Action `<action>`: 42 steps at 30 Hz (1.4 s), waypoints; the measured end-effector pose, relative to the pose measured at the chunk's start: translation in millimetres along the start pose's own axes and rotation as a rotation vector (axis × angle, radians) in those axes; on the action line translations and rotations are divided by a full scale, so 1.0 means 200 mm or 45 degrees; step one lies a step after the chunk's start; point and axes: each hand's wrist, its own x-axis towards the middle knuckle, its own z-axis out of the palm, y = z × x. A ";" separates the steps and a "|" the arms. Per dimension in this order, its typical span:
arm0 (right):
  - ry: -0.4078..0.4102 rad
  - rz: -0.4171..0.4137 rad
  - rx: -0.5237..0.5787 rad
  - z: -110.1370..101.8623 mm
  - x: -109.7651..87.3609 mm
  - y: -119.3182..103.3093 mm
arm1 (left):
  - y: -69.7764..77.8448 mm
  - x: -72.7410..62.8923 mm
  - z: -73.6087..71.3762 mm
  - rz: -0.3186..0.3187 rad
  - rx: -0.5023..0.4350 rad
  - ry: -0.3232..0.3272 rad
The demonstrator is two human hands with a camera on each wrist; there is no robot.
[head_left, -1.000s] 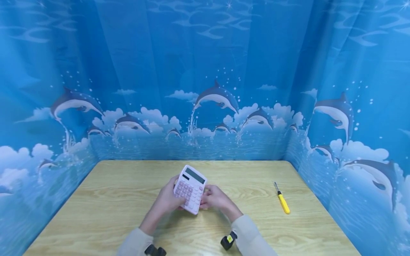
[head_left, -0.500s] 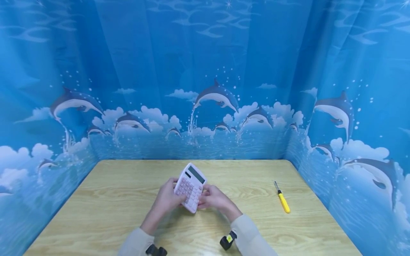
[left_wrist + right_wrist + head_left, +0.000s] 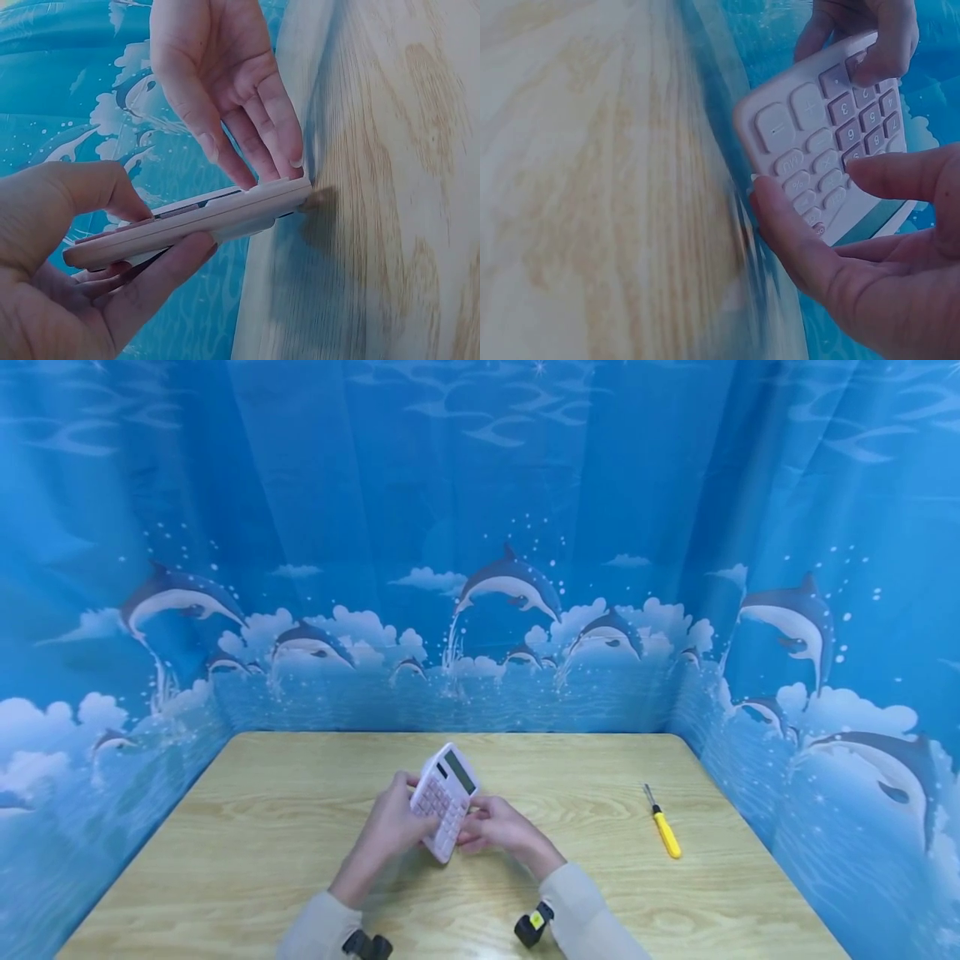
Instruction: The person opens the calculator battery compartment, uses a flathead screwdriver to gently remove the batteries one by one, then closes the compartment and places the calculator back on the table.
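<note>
A pink and white calculator (image 3: 450, 785) is held tilted above the table, its screen end pointing away. My left hand (image 3: 390, 818) grips its left side, thumb on the keys and fingers underneath, as the left wrist view shows along the calculator's edge (image 3: 187, 223). On the opposite side is my right hand (image 3: 501, 828). In the right wrist view its fingertip (image 3: 763, 191) is right at the calculator's edge and its thumb (image 3: 889, 176) overlaps the keys. The fingers of that hand look loosely extended in the left wrist view.
A screwdriver (image 3: 663, 831) with a yellow handle lies on the right side of the wooden table (image 3: 300, 777). A blue curtain (image 3: 480, 693) printed with dolphins surrounds the table at the back and sides.
The calculator has turned in the left hand, its face looking narrower and its lower end shifted left. The right hand has moved slightly left with it. The screwdriver stays put.
</note>
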 end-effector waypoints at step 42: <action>0.200 -0.038 -0.116 -0.06 -0.08 -0.16 | 0.05 -0.05 0.02 0.328 0.395 0.238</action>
